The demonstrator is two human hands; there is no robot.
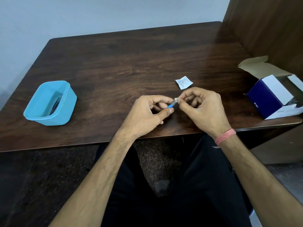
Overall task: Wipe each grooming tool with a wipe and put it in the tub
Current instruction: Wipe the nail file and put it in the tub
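- The left hand [147, 112] hovers just above the near part of the dark wooden table [124, 63], its thumb and curled fingers gripping a small blue-handled grooming tool [169, 106]; only a short stretch of the blue handle shows between the fingers, so what kind of tool it is cannot be told.
- The right hand [201, 108] sits just beside the left, fingers curled, thumb and forefinger pinching a small white wipe [176, 99] against the exposed end of the tool.
- The two hands nearly meet at the wipe, slightly right of the table's middle.
- A band of pink thread [225, 136] circles the right wrist.
- A torn white sachet wrapper [184, 82] with fine print lies flat on the table just beyond the right hand, apart from it.
- The light blue plastic tub [52, 104] stands on the left side of the table, well apart from the hands; some dark items lie inside it, too indistinct to name.
- An open blue-and-white cardboard box [270, 95] sits at the right edge of the table, its brown inner flap raised, white packets visible inside.
- Below the table edge, the person's dark trousers [196, 185] and a speckled floor [155, 158] show between the forearms.
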